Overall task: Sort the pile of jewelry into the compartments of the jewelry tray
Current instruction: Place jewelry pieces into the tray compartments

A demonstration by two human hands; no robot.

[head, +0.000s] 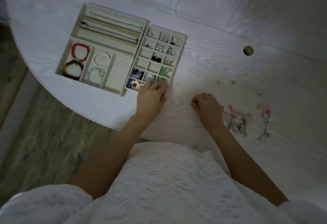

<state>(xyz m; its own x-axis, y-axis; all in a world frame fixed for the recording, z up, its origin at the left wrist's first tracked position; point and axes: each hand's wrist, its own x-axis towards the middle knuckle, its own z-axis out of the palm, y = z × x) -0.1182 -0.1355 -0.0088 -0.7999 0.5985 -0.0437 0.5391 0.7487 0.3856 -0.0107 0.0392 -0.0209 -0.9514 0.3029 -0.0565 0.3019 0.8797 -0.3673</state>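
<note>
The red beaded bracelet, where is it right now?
In the head view, the red beaded bracelet lies in the tray's far-left compartment, above a dark red bracelet and left of the white pearl bracelet.

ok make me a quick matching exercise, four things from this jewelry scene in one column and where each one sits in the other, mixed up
Things:
1. red bead bracelet
2. white pearl bracelet
3. pink beaded chain
4. left hand

Places:
A. loose on the table, just right of the right hand
B. at the near edge of the small-compartment tray
C. leftmost bracelet compartment
D. bracelet compartment second from the left

Pairs: 1-C, 2-D, 3-A, 4-B
</note>
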